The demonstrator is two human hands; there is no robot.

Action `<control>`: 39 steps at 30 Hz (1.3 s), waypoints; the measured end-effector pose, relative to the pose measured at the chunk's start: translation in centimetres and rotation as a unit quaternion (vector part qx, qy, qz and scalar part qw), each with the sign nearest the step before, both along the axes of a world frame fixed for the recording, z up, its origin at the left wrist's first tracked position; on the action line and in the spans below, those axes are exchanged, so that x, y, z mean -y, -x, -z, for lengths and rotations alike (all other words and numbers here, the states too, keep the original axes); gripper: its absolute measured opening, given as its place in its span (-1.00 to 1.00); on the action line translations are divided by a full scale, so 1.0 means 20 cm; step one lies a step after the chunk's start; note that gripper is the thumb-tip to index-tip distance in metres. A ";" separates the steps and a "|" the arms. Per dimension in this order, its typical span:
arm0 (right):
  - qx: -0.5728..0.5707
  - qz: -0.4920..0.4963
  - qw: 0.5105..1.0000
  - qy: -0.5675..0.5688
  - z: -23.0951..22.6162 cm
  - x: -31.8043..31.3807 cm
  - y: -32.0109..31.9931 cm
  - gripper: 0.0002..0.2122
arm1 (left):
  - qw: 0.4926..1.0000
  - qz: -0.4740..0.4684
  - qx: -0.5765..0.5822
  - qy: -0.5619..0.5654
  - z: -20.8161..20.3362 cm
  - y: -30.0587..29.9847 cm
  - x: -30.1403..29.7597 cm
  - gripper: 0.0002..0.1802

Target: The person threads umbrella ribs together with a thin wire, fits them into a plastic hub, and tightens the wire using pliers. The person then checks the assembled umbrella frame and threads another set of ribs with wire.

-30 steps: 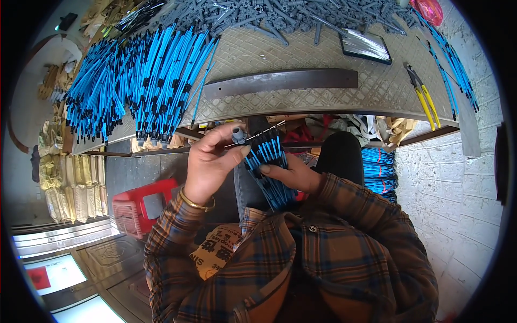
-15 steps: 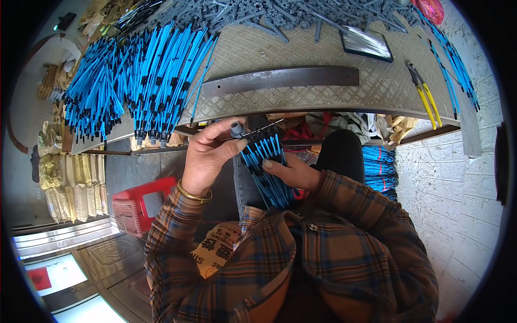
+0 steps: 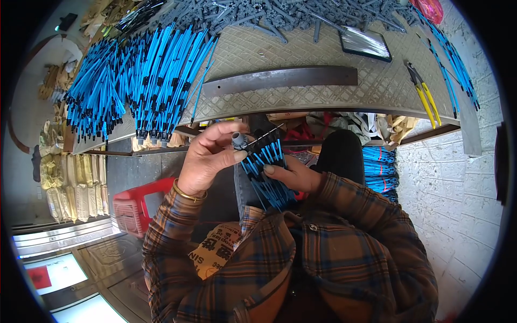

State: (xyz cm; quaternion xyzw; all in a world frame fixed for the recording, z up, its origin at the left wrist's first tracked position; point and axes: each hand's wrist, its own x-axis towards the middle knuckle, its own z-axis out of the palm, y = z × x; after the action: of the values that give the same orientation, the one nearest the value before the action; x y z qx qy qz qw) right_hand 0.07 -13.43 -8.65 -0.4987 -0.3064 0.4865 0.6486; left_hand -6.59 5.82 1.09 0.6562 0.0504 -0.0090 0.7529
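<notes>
The right hand [image 3: 296,175] had its fingers closed round one bundle of blue sticks [image 3: 276,194], held over the lap with its black ends up. There were too many sticks to count. They looked light, smooth and springy, probably apt to slide over each other, so the middle seemed the best hold. One thin wire [image 3: 271,131] ran across the black ends; it looked fine and easily bent, best taken near an end. The thumb and forefinger of the left hand [image 3: 203,160] stood apart about one grey fitting [image 3: 237,141], perhaps hard plastic; whether they gripped it, I could not tell.

Beyond, the counter [image 3: 253,56] carried one flat metal bar [image 3: 288,79], one pair of pliers [image 3: 422,98] with yellow handles, one dark tray [image 3: 368,56] of uncountable pale pins, and, farthest off, a heap of grey parts [image 3: 301,13], likewise beyond counting.
</notes>
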 end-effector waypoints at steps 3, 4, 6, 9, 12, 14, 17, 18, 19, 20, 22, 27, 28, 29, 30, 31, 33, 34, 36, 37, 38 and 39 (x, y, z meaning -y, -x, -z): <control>-0.004 -0.022 0.999 0.024 0.00 0.01 0.00 -0.68 | 0.997 -0.004 -0.017 0.072 -0.02 0.00 0.02 -0.60; -0.001 0.001 1.000 0.015 0.00 0.01 0.01 -0.64 | 0.999 -0.005 -0.022 0.039 -0.05 -0.01 0.03 -0.65; 0.007 0.048 0.999 -0.001 -0.01 0.00 0.03 -0.56 | 0.999 -0.007 -0.032 -0.026 -0.11 -0.04 0.04 -0.75; -0.001 0.051 0.999 0.010 -0.01 0.00 0.04 -0.56 | 0.921 0.062 0.098 -0.373 -0.17 -0.09 -0.05 -0.72; -0.007 0.061 0.998 0.014 -0.01 -0.01 0.04 -0.56 | 0.856 0.095 0.054 -0.504 -0.27 -0.11 -0.01 -0.68; -0.008 0.075 0.997 0.013 -0.02 -0.02 0.04 -0.57 | 0.881 0.089 -0.154 -0.439 -0.33 -0.11 0.04 -0.64; -0.002 0.081 0.997 0.019 -0.03 -0.02 0.05 -0.58 | 0.928 0.065 -0.126 -0.344 -0.27 -0.08 0.04 -0.62; 0.002 0.083 0.996 0.021 -0.04 -0.02 0.05 -0.58 | 0.948 0.050 -0.111 -0.295 -0.25 -0.07 0.04 -0.61; 0.001 0.083 0.996 0.021 -0.05 -0.02 0.05 -0.58 | 0.947 0.050 -0.112 -0.296 -0.23 -0.06 0.04 -0.61; 0.004 0.074 0.997 0.032 -0.06 -0.01 0.04 -0.58 | 0.952 0.027 -0.108 -0.283 -0.21 -0.06 0.05 -0.61; 0.009 0.058 0.997 0.055 -0.09 -0.01 0.03 -0.59 | 0.961 -0.020 -0.100 -0.258 -0.18 -0.05 0.06 -0.61; 0.060 0.108 0.990 0.060 -0.10 -0.01 0.08 -0.58 | 0.967 -0.026 -0.121 -0.221 -0.17 -0.07 0.07 -0.60; 0.104 0.160 0.981 0.042 -0.09 0.00 0.10 -0.58 | 0.968 -0.025 -0.119 -0.221 -0.18 -0.07 0.07 -0.60; 0.146 0.211 0.966 0.023 -0.09 0.00 0.11 -0.57 | 0.968 -0.023 -0.118 -0.221 -0.19 -0.07 0.08 -0.60; 0.188 0.260 0.947 0.005 -0.09 0.00 0.12 -0.55 | 0.968 -0.022 -0.116 -0.221 -0.19 -0.07 0.08 -0.60; 0.187 0.260 0.947 0.005 -0.08 0.00 0.11 -0.55 | 0.968 -0.021 -0.117 -0.221 -0.19 -0.08 0.08 -0.60; 0.220 0.203 0.954 -0.004 -0.09 0.01 0.03 -0.53 | 0.975 -0.005 -0.103 -0.195 -0.17 -0.08 0.05 -0.59; 0.235 0.175 0.956 -0.008 -0.09 0.01 0.00 -0.51 | 0.979 0.004 -0.096 -0.182 -0.17 -0.09 0.04 -0.59; 0.199 0.131 0.970 -0.047 -0.08 0.01 -0.07 -0.50 | 0.978 0.019 -0.087 -0.187 -0.18 -0.09 0.03 -0.59; 0.162 0.086 0.979 -0.085 -0.07 0.00 -0.10 -0.49 | 0.978 0.034 -0.078 -0.191 -0.19 -0.09 0.04 -0.60; 0.124 0.041 0.984 -0.123 -0.06 0.00 -0.12 -0.48 | 0.977 0.050 -0.068 -0.195 -0.19 -0.10 0.03 -0.60; 0.124 0.042 0.984 -0.123 -0.06 0.01 -0.14 -0.48 | 0.977 0.051 -0.068 -0.195 -0.19 -0.10 0.02 -0.60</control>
State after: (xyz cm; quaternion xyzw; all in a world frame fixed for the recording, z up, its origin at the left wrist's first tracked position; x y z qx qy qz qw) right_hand 2.93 -13.56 -7.47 -0.4842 -0.4205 0.3518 0.6819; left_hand -4.61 5.32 4.96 0.7900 0.0688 -0.0817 0.6037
